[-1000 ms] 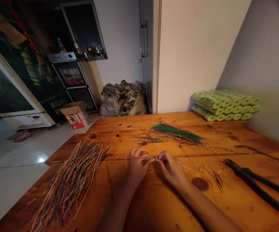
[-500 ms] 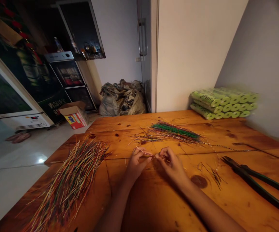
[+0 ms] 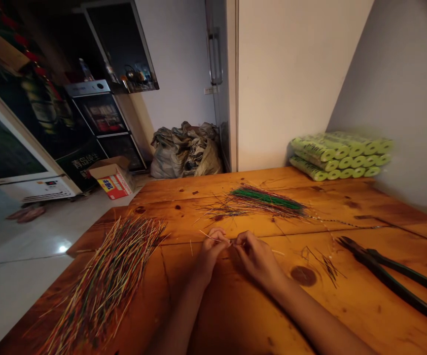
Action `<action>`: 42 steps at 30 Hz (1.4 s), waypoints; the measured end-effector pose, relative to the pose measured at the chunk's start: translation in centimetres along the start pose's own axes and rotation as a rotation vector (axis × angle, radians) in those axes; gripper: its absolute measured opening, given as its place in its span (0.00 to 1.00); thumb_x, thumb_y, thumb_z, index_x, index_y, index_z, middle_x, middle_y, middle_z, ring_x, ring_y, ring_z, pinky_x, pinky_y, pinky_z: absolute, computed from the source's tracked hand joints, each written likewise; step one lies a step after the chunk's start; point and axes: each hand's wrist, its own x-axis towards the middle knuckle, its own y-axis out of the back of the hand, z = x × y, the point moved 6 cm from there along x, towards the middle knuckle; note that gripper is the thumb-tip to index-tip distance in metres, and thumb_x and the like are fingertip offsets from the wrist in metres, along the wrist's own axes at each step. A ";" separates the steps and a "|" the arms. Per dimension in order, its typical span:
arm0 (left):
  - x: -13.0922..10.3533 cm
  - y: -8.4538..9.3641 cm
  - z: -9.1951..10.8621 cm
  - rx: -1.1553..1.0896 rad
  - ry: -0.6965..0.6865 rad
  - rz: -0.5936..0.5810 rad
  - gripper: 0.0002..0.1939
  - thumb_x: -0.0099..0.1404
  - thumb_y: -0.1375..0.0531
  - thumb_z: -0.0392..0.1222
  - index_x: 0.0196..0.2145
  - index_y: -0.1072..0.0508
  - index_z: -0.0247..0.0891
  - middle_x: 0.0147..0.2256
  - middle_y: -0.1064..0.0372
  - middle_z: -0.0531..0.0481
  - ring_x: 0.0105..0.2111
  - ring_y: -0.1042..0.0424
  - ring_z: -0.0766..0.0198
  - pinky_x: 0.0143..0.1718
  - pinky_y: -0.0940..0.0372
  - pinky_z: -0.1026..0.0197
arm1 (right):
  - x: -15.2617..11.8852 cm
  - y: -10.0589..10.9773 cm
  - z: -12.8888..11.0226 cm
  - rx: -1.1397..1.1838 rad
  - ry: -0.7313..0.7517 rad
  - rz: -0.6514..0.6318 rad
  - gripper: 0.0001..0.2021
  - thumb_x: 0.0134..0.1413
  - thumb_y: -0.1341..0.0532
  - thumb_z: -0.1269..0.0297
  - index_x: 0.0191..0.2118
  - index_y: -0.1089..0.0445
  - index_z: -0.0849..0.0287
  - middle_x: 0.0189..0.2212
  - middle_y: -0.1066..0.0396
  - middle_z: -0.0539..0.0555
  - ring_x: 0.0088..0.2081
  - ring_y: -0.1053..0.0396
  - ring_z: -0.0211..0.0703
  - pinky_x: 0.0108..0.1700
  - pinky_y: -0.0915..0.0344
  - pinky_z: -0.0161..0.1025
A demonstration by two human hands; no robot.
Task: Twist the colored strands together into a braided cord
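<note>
Over the middle of the wooden table, my left hand pinches a thin pale wire whose free end sticks out to the upper left. Close beside it, my right hand is closed with its fingertips on the same wire, almost touching the left fingertips. Beyond the hands lies a bundle of green and reddish wires. A large pile of multicoloured wires spreads over the table's left side. Short dark wire pieces rest to the right of my right hand.
Long-handled black pliers lie at the right. Stacked green rolls stand at the table's back right. A twisted cord runs along the right side. On the floor are a cardboard box and full sacks.
My hands have drawn closer together, and the fingers of both are curled in more. The wire's free end now points a little further left. The view has shifted slightly.
</note>
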 end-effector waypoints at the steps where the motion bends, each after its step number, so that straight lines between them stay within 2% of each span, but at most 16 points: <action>1: 0.0 0.0 0.0 0.000 -0.004 0.014 0.06 0.55 0.44 0.36 0.21 0.32 0.37 0.36 0.39 0.50 0.43 0.38 0.60 0.47 0.44 0.57 | 0.0 0.0 0.0 -0.011 0.009 -0.001 0.01 0.54 0.48 0.68 0.32 0.42 0.55 0.27 0.33 0.50 0.29 0.34 0.39 0.32 0.39 0.35; 3: 0.0 0.1 0.5 0.047 -0.058 0.036 0.01 0.54 0.42 0.36 0.26 0.31 0.39 0.36 0.39 0.50 0.44 0.39 0.59 0.47 0.44 0.57 | 0.1 0.0 0.3 0.005 -0.013 0.013 0.01 0.54 0.48 0.67 0.33 0.42 0.55 0.27 0.34 0.50 0.28 0.34 0.38 0.31 0.39 0.34; 5: 0.1 0.3 1.2 0.138 -0.137 0.041 0.04 0.53 0.40 0.37 0.29 0.29 0.40 0.38 0.40 0.50 0.44 0.39 0.58 0.48 0.44 0.56 | 0.2 0.1 0.7 0.046 -0.057 0.030 0.02 0.54 0.47 0.66 0.33 0.43 0.56 0.25 0.34 0.49 0.26 0.35 0.37 0.29 0.39 0.33; 10: 0.2 0.7 2.1 0.371 -0.308 0.066 0.05 0.54 0.39 0.40 0.29 0.23 0.44 0.41 0.41 0.48 0.44 0.39 0.58 0.49 0.45 0.53 | 0.2 0.1 1.2 0.101 -0.099 0.044 0.03 0.55 0.47 0.63 0.34 0.43 0.55 0.24 0.35 0.48 0.25 0.36 0.38 0.27 0.40 0.32; 13: 0.1 0.7 2.1 0.436 -0.346 0.070 0.05 0.55 0.40 0.41 0.27 0.24 0.43 0.40 0.40 0.48 0.43 0.39 0.58 0.48 0.44 0.53 | 0.1 0.2 1.1 0.043 -0.060 0.042 0.02 0.55 0.47 0.65 0.33 0.43 0.56 0.26 0.34 0.50 0.27 0.34 0.39 0.29 0.39 0.34; 17: 0.2 0.5 1.6 0.376 -0.276 0.033 0.06 0.54 0.40 0.41 0.24 0.26 0.39 0.39 0.40 0.46 0.44 0.39 0.56 0.49 0.45 0.52 | 0.1 0.3 0.6 -0.061 0.036 0.022 0.01 0.55 0.49 0.69 0.33 0.43 0.56 0.29 0.33 0.52 0.31 0.33 0.40 0.33 0.38 0.35; 21: 0.1 -0.3 0.2 0.072 -0.015 -0.096 0.10 0.57 0.43 0.43 0.23 0.27 0.36 0.41 0.41 0.46 0.43 0.37 0.58 0.48 0.43 0.55 | 0.1 0.3 0.1 -0.115 0.106 0.013 0.03 0.55 0.49 0.71 0.34 0.42 0.56 0.30 0.32 0.53 0.33 0.33 0.41 0.36 0.37 0.37; 24: -0.1 -0.4 -0.2 -0.082 0.076 -0.140 0.12 0.57 0.44 0.45 0.23 0.26 0.36 0.41 0.40 0.46 0.45 0.37 0.57 0.49 0.44 0.56 | 0.1 0.4 0.4 -0.057 0.086 0.037 0.02 0.55 0.48 0.69 0.35 0.42 0.56 0.31 0.32 0.53 0.33 0.32 0.40 0.36 0.36 0.37; 29: 0.2 0.4 -0.1 -0.040 0.033 -0.102 0.07 0.52 0.39 0.42 0.29 0.23 0.39 0.41 0.35 0.46 0.46 0.37 0.57 0.50 0.44 0.56 | 0.4 0.9 1.3 0.118 0.013 0.110 0.03 0.55 0.47 0.67 0.37 0.42 0.55 0.31 0.32 0.53 0.34 0.31 0.40 0.38 0.35 0.37; 35: 0.7 0.5 0.4 0.077 -0.123 -0.063 0.07 0.50 0.37 0.39 0.30 0.22 0.41 0.35 0.32 0.47 0.42 0.36 0.58 0.49 0.44 0.56 | 0.5 0.6 1.2 0.162 -0.015 0.085 0.03 0.54 0.46 0.65 0.36 0.41 0.55 0.30 0.32 0.52 0.33 0.31 0.40 0.35 0.35 0.36; 39: 0.6 0.5 0.6 0.059 -0.131 -0.028 0.04 0.50 0.37 0.39 0.27 0.23 0.40 0.33 0.35 0.48 0.39 0.35 0.60 0.46 0.43 0.58 | 0.2 0.2 1.0 0.136 -0.018 0.056 0.03 0.55 0.47 0.66 0.36 0.42 0.55 0.29 0.32 0.51 0.30 0.32 0.38 0.33 0.35 0.35; 42: 0.4 0.4 0.4 -0.001 -0.073 0.010 0.04 0.51 0.38 0.40 0.24 0.24 0.38 0.32 0.36 0.49 0.38 0.36 0.61 0.45 0.43 0.59 | 0.0 0.1 0.7 0.068 0.021 0.037 0.02 0.55 0.47 0.67 0.35 0.41 0.56 0.30 0.33 0.51 0.32 0.33 0.39 0.36 0.36 0.36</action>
